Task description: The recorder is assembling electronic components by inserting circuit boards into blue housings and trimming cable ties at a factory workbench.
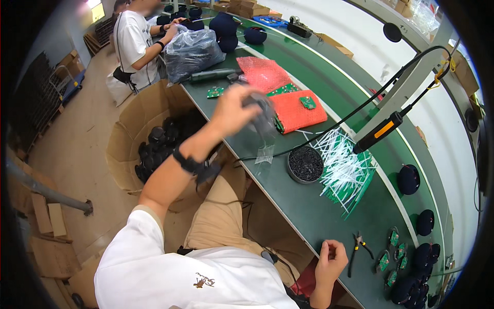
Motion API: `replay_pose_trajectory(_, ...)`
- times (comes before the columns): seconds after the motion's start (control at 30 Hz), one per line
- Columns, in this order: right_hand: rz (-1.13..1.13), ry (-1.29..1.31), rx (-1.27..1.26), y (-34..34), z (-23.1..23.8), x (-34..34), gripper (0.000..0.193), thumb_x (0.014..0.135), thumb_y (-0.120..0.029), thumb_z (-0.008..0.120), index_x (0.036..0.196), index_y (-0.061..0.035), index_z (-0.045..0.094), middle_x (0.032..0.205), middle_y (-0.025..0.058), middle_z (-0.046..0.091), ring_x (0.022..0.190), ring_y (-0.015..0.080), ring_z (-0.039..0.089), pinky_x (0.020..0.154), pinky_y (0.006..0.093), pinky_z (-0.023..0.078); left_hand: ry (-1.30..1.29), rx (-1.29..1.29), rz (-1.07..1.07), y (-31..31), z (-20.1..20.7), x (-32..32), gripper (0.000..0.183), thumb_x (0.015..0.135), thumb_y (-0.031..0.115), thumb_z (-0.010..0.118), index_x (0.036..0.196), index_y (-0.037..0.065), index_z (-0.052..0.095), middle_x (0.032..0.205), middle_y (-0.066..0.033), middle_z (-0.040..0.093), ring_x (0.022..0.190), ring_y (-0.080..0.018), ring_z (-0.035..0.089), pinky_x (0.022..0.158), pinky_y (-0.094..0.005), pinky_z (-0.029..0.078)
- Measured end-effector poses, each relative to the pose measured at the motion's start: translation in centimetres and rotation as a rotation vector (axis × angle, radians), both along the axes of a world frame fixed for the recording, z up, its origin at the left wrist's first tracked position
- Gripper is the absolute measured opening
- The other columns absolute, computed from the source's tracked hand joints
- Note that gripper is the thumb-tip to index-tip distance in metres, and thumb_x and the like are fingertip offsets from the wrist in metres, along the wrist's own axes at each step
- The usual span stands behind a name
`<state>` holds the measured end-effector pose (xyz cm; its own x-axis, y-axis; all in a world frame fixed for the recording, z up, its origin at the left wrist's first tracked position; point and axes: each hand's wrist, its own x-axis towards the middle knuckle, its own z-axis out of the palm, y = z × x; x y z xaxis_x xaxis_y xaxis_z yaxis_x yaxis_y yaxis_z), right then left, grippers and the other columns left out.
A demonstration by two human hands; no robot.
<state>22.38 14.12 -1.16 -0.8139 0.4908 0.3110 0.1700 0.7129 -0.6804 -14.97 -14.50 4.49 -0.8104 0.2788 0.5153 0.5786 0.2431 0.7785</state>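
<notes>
My left hand [234, 110] reaches over the near edge of the bench, its fingers closed on a dark object [263, 114] that motion smears too much to tell its kind. Beside it lie red bubble-wrap packs [301, 114] with a green circuit board [307, 102] on top. Below that hand is a clear plastic piece [265, 154] at the bench edge. My right hand [331, 261] rests at the bench edge, fingers loosely curled, with nothing visible in them. Nearest to it are pliers [357, 250] with black and yellow handles.
A round tin of small black screws [305, 165] stands beside a heap of white strips [343, 162]. An electric screwdriver [380, 133] hangs over them. A carton [126, 141] holds black parts. Wired circuit boards [394, 237] lie near dark round pieces [425, 222]. A co-worker [139, 46] handles a plastic bag [193, 51].
</notes>
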Motion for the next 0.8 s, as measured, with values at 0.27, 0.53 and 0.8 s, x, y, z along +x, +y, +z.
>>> replay_pose_trajectory(0.27, 0.468, 0.121, -0.607, -4.0, 1.3, -6.4, 0.032, 0.098, 0.005, 0.063, 0.129, 0.0009, 0.058, 0.111, 0.0074, 0.064, 0.093, 0.0093, 0.061, 0.080, 0.0238, 0.051, -0.088, -0.151, -0.643, 7.1, -2.2, 14.7, 0.050, 0.081, 0.013, 0.084, 0.129, 0.010, 0.071, 0.108, -0.0114, 0.068, 0.104, -0.0294, 0.067, 0.092, -0.0387, 0.053)
replay_pose_trajectory(0.53, 0.021, 0.030, -0.645, 1.4, 0.5, -2.4, 0.029, 0.097, 0.003, 0.066, 0.126, 0.0022, 0.063, 0.093, 0.0046, 0.065, 0.076, 0.0088, 0.062, 0.065, 0.0244, 0.052, 0.259, -0.772, 0.636, -7.6, -5.9, -8.3, 0.062, 0.076, 0.019, 0.088, 0.133, 0.013, 0.064, 0.124, -0.0175, 0.070, 0.117, -0.0385, 0.064, 0.103, -0.0462, 0.050)
replay_pose_trajectory(0.8, 0.009, -0.033, 0.049, 1.4, 0.6, 0.1, 0.031, 0.086, -0.004, 0.080, 0.117, -0.0075, 0.074, 0.129, 0.0145, 0.059, 0.069, 0.0178, 0.060, 0.067, 0.0306, 0.051, 0.072, -0.360, 0.500, -12.0, -10.8, -12.8, 0.044, 0.078, 0.025, 0.090, 0.115, 0.008, 0.073, 0.111, -0.0112, 0.077, 0.107, -0.0260, 0.073, 0.096, -0.0380, 0.054)
